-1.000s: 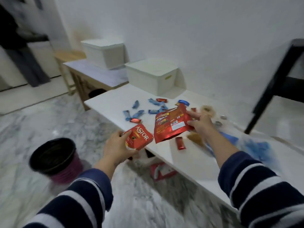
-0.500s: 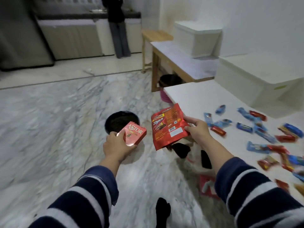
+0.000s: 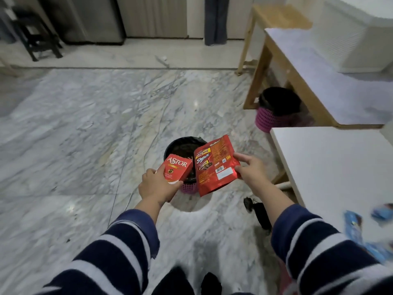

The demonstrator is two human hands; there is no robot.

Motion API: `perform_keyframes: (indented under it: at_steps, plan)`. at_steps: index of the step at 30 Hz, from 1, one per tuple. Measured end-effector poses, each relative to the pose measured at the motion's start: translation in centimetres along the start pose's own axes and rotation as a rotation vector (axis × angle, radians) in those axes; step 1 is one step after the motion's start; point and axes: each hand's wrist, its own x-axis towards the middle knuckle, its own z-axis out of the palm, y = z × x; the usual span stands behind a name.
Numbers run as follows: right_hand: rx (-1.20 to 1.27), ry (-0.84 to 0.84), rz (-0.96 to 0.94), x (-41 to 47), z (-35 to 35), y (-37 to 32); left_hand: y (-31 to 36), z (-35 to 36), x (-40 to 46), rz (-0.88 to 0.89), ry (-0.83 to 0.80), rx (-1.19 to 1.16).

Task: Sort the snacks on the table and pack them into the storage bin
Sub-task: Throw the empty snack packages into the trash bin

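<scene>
Above the black-lined bin (image 3: 185, 145) on the floor, your left hand (image 3: 156, 188) grips the Astor box (image 3: 176, 170); your right hand (image 3: 252, 172) pinches the red pouch (image 3: 214, 165) by its edge, fingers (image 3: 242, 157) curled around it, beside the white bench (image 3: 331, 158).

We are stretching both striped-sleeved arms forward and down, our left hand (image 3: 156, 187) gripping a red box (image 3: 176, 170) from below, our right hand (image 3: 252, 171) pinching a red pouch (image 3: 214, 165) by its edge.

A pink, black-lined bin (image 3: 187, 187) is set on the marble floor (image 3: 85, 135); blue-wrapped snacks (image 3: 354, 228) are scattered on the white table (image 3: 331, 167).
</scene>
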Motion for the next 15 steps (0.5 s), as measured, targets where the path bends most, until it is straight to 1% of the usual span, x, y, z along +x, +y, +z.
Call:
perform_keyframes:
  at_steps: [3,8,12,15]
  plan:
    - [-0.054,0.000,0.019,5.1,2.0,-0.2,0.2,0.4,4.2,-0.075,-0.028,-0.026]
    - [-0.128,0.036,0.083,12.9,6.1,-0.7,0.3,1.4,12.8,-0.150,-0.106,-0.062]
    - [-0.213,0.052,0.115,19.5,10.0,-0.2,0.9,2.8,20.8,-0.182,-0.216,-0.060]
    - [-0.284,0.060,0.114,24.4,13.0,1.5,1.0,5.1,26.5,-0.192,-0.262,-0.045]
